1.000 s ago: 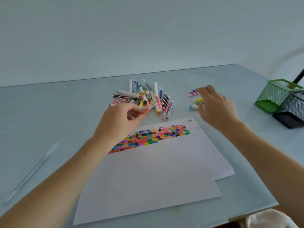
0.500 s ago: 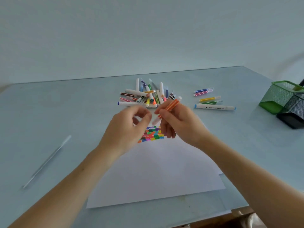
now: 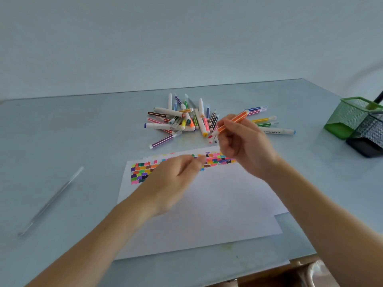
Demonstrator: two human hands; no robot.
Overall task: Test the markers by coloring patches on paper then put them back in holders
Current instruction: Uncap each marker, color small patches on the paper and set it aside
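Starting at the far left, a thin clear plastic stick [image 3: 51, 200] lies on the pale blue-grey tabletop [image 3: 62, 129], well away from everything else. Next over is the white sheet of paper [image 3: 199, 214] with its band of colored test patches [image 3: 143, 172] along the far edge. The person's left hand [image 3: 174, 181] hovers over those patches, fingers pinched together; it looks like it's got a cap in there, but the blur makes that hard to confirm. Behind it sits the loose pile of striped markers [image 3: 182, 119].

The right hand [image 3: 242, 141] grips an orange-striped marker [image 3: 233, 122] by the barrel, tip end angled down-left, held above the paper's far edge. A few more markers [image 3: 263, 121] lie beside it. Far right, the green mesh holder [image 3: 350, 119] and black mesh holder [image 3: 369, 137] touch each other near the table edge.

What could go wrong: the sheet isn't pinned by anything, so hard scribbling could slide it. If that cap is small it could easily get dropped into the pile and lost. The holders are also close to the edge, so a careless reach could knock them off.

Smooth glossy table, plain pale wall [image 3: 186, 38] behind it.
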